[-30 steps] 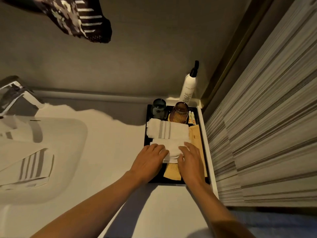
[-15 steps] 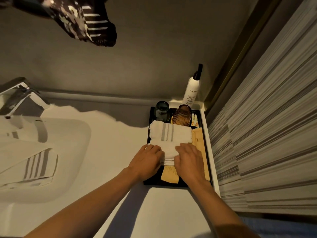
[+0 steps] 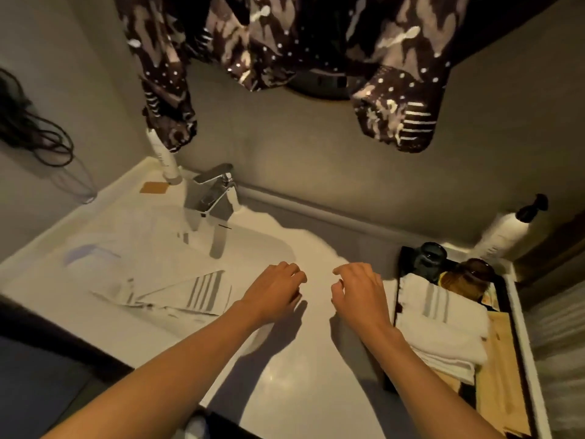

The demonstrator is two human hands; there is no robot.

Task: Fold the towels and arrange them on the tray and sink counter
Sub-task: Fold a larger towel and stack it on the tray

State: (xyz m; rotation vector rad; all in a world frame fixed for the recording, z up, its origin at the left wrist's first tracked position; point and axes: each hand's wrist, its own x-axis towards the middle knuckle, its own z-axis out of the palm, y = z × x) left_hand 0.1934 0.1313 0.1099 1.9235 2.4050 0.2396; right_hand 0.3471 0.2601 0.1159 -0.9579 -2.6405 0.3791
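Head view, looking down: my left hand [image 3: 274, 291] and my right hand [image 3: 359, 294] hover side by side over the bare white sink counter [image 3: 285, 381], palms down, fingers loosely curled, gripping nothing. Neither touches a towel.

Taking the chrome faucet [image 3: 212, 198] as my landmark: below it and to its left, an unfolded striped towel [image 3: 190, 296] lies spread in the sink basin [image 3: 259, 248]. Its grey stripes show at the near edge and run up and away from me, tilted to the right, while the cloth itself stretches mostly from left to right across the basin. My left hand is just to the right of that striped corner, apart from it.

Far to the right of the faucet sits the black tray [image 3: 403, 258], its long side running away from me. On it lie two folded white towels: the farther one [image 3: 437, 304] shows grey stripes running toward the wall, the nearer one [image 3: 449, 353] is overlapped by it and lies across the tray. My right wrist is just beside their left ends.

Behind the towels on the tray stand a dark glass [image 3: 430, 259] and an amber ribbed glass [image 3: 474, 274]; a white pump bottle [image 3: 506, 232] stands past the tray by the wall.
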